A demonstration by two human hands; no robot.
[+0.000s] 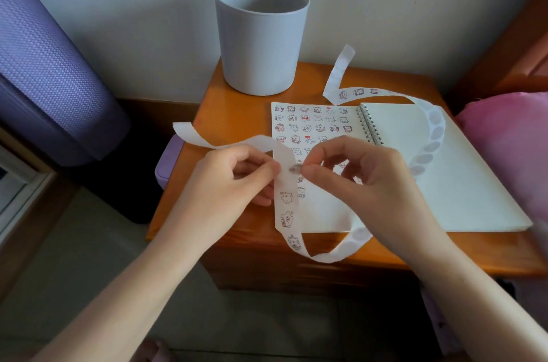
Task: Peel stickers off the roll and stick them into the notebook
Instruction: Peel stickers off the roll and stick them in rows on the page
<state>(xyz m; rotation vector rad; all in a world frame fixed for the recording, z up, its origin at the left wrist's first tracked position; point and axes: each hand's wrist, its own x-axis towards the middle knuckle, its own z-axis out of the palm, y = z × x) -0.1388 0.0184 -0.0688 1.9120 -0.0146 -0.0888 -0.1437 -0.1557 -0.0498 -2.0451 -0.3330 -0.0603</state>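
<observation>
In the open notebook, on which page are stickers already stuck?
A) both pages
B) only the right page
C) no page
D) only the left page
D: rows of stickers cover the left page of the notebook, while the right page has none stuck on it.

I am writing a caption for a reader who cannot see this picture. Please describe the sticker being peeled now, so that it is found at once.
On the wooden table lies an open notebook, and a paper strip hangs before its left page. The sticker is on this strip, where the left hand and right hand meet. Unlike the flat stickers below, fingertips pinch it.
</observation>
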